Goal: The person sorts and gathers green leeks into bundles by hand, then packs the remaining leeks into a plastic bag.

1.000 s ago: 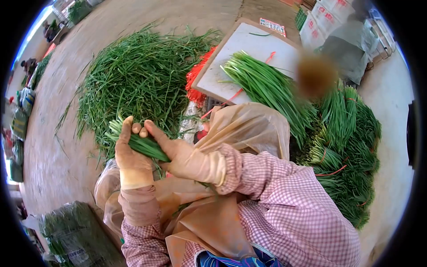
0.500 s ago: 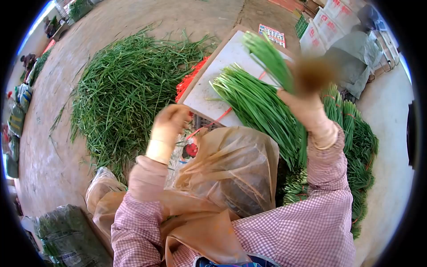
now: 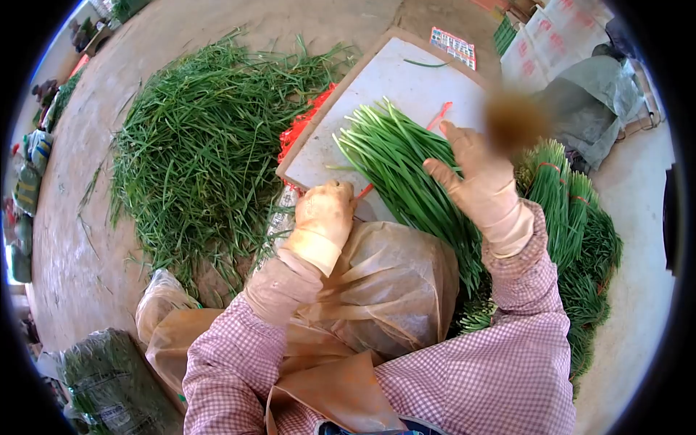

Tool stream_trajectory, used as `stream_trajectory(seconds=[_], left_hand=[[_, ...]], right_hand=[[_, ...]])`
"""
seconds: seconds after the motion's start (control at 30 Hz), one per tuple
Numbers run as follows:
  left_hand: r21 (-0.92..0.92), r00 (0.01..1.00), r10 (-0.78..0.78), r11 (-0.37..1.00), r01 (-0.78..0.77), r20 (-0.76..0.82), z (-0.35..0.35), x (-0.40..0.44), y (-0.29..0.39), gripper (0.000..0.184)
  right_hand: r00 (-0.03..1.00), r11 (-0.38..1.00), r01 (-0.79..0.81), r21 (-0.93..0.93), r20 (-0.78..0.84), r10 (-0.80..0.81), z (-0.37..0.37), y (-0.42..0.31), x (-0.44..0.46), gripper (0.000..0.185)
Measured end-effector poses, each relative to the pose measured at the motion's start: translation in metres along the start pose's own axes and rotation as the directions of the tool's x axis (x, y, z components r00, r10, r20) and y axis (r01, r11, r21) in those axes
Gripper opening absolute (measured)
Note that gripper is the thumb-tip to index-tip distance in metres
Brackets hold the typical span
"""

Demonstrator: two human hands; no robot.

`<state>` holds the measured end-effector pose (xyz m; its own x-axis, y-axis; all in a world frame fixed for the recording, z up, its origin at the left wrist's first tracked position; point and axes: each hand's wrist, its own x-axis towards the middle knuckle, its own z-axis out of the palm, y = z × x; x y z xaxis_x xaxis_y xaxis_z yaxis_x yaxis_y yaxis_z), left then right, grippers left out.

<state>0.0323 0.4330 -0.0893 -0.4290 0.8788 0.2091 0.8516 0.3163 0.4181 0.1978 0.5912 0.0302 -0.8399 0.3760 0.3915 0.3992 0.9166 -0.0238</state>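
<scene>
On the pale board [image 3: 406,72], a thick bunch of long green garlic chives [image 3: 406,159] lies slantwise, its pale cut ends toward the upper left. A red tie [image 3: 365,191] runs beneath the bunch, with its other end [image 3: 441,114] showing on the far side. My left hand [image 3: 324,214], gloved, is closed at the board's near edge around the near end of this tie; its fingertips are partly hidden. Over the right side of the bunch, my gloved right hand [image 3: 475,170] has its fingers apart, close to the tie's far end, and holds nothing.
A big heap of loose green leaves [image 3: 210,152] covers the floor on the left. Tied bunches [image 3: 573,217] are stacked at the right. Red strips [image 3: 308,123] hang by the board's left edge. White printed sacks [image 3: 554,43] stand at the upper right. Brown plastic [image 3: 391,283] covers my lap.
The smaller bunch of chives has left my right hand, which is now open and lower over the large bunch. My left hand has moved right to the near tie end.
</scene>
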Motion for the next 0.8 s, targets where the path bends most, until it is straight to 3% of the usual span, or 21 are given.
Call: stream_trajectory(seconds=[0.03, 0.07, 0.1, 0.13, 0.2, 0.27, 0.3, 0.33, 0.4, 0.47, 0.53, 0.57, 0.6, 0.7, 0.8], left_hand=[[0.011, 1.000, 0.015, 1.000, -0.015, -0.024, -0.003, 0.000, 0.001, 0.017], [0.023, 0.998, 0.032, 0.999, -0.031, -0.050, -0.003, 0.000, 0.001, 0.016], [0.023, 0.999, 0.029, 0.999, -0.028, -0.044, 0.000, -0.001, -0.001, 0.016], [0.015, 1.000, 0.005, 1.000, -0.006, 0.004, 0.006, -0.002, -0.004, 0.015], [0.007, 0.998, -0.016, 1.000, 0.015, 0.056, 0.009, -0.005, -0.008, 0.015], [-0.317, 0.991, -0.063, 0.943, 0.099, 0.120, -0.004, -0.008, -0.007, 0.017], [-0.420, 0.978, -0.116, 0.889, 0.181, 0.174, -0.014, -0.008, -0.004, 0.018], [-0.418, 0.978, -0.116, 0.890, 0.181, 0.175, -0.022, -0.008, -0.001, 0.018], [-0.581, 0.929, -0.140, 0.746, 0.326, 0.342, -0.033, -0.011, -0.002, 0.019], [-0.569, 0.865, -0.139, 0.701, 0.429, 0.482, -0.029, -0.014, -0.008, 0.023], [-0.566, 0.937, -0.190, 0.756, 0.330, 0.293, -0.051, -0.031, -0.007, 0.031], [-0.577, 0.946, -0.204, 0.753, 0.315, 0.251, -0.063, -0.039, -0.011, 0.034], [-0.592, 0.958, -0.199, 0.754, 0.286, 0.209, -0.078, -0.049, -0.018, 0.038], [-0.583, 0.930, -0.225, 0.729, 0.359, 0.292, -0.141, -0.094, -0.042, 0.046], [-0.596, 0.951, -0.306, 0.755, 0.273, 0.047, -0.198, -0.169, -0.077, 0.038]], right_hand=[[0.994, 0.993, 0.007, 0.119, -0.112, 0.007, 0.000, 0.002, 0.001, 0.040], [0.994, 0.993, 0.004, 0.122, -0.106, 0.009, 0.000, 0.000, 0.000, 0.040], [0.992, 0.877, -0.102, 0.470, -0.013, 0.122, 0.000, -0.006, -0.002, 0.034], [0.975, 0.636, -0.212, 0.742, 0.112, 0.194, -0.001, -0.012, -0.003, 0.029], [0.926, 0.577, -0.343, 0.741, 0.369, 0.076, -0.001, -0.027, 0.000, 0.020], [0.938, 0.725, -0.071, 0.685, 0.293, -0.184, 0.027, -0.034, 0.000, 0.023], [0.939, 0.725, -0.073, 0.685, 0.291, -0.181, 0.042, -0.036, -0.002, 0.023], [0.929, 0.746, -0.004, 0.666, 0.279, -0.244, 0.054, -0.039, -0.003, 0.024], [0.906, 0.754, 0.080, 0.652, 0.267, -0.327, 0.062, -0.038, -0.004, 0.026], [0.864, 0.864, 0.091, 0.494, 0.392, -0.315, 0.061, -0.042, 0.000, 0.027], [0.896, 0.777, 0.044, 0.628, 0.320, -0.309, 0.056, -0.045, 0.003, 0.024], [0.863, 0.794, -0.045, 0.606, 0.424, -0.274, 0.042, -0.050, 0.009, 0.027], [0.881, 0.763, -0.024, 0.646, 0.374, -0.289, 0.039, -0.053, 0.009, 0.029], [0.782, 0.825, -0.043, 0.563, 0.533, -0.323, 0.015, -0.074, 0.022, 0.032], [0.682, 0.643, 0.078, 0.762, 0.430, -0.592, 0.011, -0.115, 0.045, 0.038]])
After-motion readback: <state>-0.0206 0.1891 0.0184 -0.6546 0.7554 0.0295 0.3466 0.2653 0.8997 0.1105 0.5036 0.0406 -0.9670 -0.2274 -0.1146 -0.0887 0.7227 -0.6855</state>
